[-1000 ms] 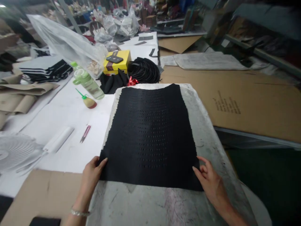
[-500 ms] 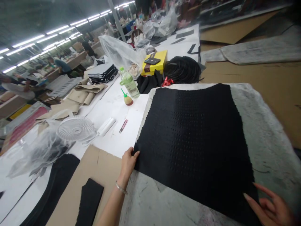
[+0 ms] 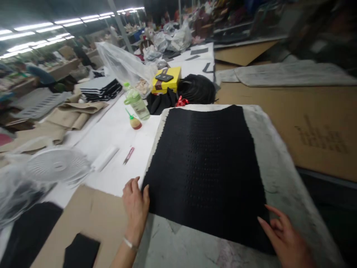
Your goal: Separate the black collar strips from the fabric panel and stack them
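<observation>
A black perforated fabric panel (image 3: 206, 167) lies flat on a grey padded board (image 3: 281, 178) in front of me. My left hand (image 3: 136, 208) rests flat at the panel's near left corner, fingers stretched out and touching its edge. At the near right corner my right hand (image 3: 281, 238) lies with fingers spread, fingertips on the fabric's edge. Neither hand holds anything.
Left of the board on white paper lie red thread snips (image 3: 128, 155), a white roll (image 3: 105, 159), a small glue bottle (image 3: 134, 121), a green-capped bottle (image 3: 136, 102) and a white fan (image 3: 58, 165). A yellow box (image 3: 167, 82) and a black cord coil (image 3: 196, 88) sit behind. Cardboard (image 3: 306, 111) lies right.
The view swung left and then partly back. My left hand has flattened beside the panel's corner, and my right hand has come back into view at the right corner.
</observation>
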A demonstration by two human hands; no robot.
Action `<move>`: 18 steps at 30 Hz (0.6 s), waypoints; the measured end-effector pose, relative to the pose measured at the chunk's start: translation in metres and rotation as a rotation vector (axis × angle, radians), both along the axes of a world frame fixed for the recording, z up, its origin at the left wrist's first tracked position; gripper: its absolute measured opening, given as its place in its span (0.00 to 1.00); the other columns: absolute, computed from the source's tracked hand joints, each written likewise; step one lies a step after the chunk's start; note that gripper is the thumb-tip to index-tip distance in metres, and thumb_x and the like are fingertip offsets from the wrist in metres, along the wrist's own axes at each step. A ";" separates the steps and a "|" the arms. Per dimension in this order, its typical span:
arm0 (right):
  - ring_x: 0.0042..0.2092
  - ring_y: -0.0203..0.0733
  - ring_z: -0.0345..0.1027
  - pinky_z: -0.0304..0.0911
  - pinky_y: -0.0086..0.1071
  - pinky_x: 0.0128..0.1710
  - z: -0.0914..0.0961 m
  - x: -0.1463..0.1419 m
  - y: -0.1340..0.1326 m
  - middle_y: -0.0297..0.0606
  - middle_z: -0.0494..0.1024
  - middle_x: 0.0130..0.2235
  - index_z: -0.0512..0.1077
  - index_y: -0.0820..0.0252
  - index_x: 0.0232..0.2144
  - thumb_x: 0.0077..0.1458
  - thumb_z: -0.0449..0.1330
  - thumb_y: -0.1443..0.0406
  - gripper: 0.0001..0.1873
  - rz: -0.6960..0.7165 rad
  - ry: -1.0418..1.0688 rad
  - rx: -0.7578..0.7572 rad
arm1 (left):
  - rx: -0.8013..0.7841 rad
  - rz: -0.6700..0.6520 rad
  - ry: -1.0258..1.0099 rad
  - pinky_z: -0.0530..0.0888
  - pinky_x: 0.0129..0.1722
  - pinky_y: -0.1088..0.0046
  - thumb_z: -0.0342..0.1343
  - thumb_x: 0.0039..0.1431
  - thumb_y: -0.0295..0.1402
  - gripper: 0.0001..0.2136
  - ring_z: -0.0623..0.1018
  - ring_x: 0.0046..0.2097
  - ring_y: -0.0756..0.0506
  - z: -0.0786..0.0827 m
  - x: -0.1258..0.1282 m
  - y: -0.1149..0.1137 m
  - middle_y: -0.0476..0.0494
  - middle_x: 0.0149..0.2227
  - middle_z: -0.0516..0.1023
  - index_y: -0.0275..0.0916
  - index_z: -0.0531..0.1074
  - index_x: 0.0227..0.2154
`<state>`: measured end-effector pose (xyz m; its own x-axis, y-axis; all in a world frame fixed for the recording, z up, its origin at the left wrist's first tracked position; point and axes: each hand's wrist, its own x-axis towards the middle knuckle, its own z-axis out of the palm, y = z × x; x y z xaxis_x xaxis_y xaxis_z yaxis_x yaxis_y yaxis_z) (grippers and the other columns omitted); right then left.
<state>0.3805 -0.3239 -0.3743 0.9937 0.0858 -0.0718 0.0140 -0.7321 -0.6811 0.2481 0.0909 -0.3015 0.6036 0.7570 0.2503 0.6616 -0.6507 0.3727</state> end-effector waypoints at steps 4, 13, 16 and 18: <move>0.22 0.36 0.59 0.59 0.30 0.25 0.030 -0.005 0.019 0.26 0.60 0.24 0.63 0.56 0.52 0.57 0.51 0.48 0.26 0.021 0.030 0.056 | 0.075 -0.285 -0.033 0.67 0.54 0.56 0.44 0.63 0.47 0.21 0.70 0.51 0.37 -0.019 0.000 -0.013 0.34 0.47 0.71 0.35 0.67 0.48; 0.24 0.36 0.59 0.58 0.29 0.27 0.035 -0.007 0.022 0.26 0.59 0.24 0.63 0.57 0.52 0.60 0.50 0.55 0.21 0.018 0.017 0.077 | 0.157 -0.300 0.158 0.67 0.53 0.53 0.39 0.59 0.57 0.33 0.70 0.50 0.33 -0.030 0.001 -0.026 0.31 0.51 0.69 0.32 0.67 0.51; 0.23 0.36 0.59 0.58 0.29 0.26 0.037 -0.007 0.024 0.25 0.59 0.24 0.63 0.57 0.52 0.60 0.50 0.56 0.20 0.023 0.013 0.078 | 0.154 -0.263 0.189 0.66 0.54 0.52 0.39 0.58 0.57 0.34 0.69 0.52 0.31 -0.031 0.002 -0.031 0.30 0.54 0.67 0.32 0.66 0.53; 0.22 0.36 0.59 0.58 0.29 0.25 0.037 -0.007 0.024 0.25 0.59 0.24 0.64 0.57 0.51 0.60 0.50 0.57 0.19 0.019 0.004 0.078 | 0.145 -0.243 0.194 0.66 0.54 0.50 0.39 0.58 0.58 0.34 0.68 0.53 0.31 -0.032 0.003 -0.033 0.30 0.54 0.66 0.33 0.65 0.54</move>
<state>0.3738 -0.3000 -0.3372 0.9915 0.1105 -0.0684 0.0247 -0.6767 -0.7359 0.2511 0.0583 -0.3330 0.8090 0.5499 0.2076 0.5299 -0.8352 0.1475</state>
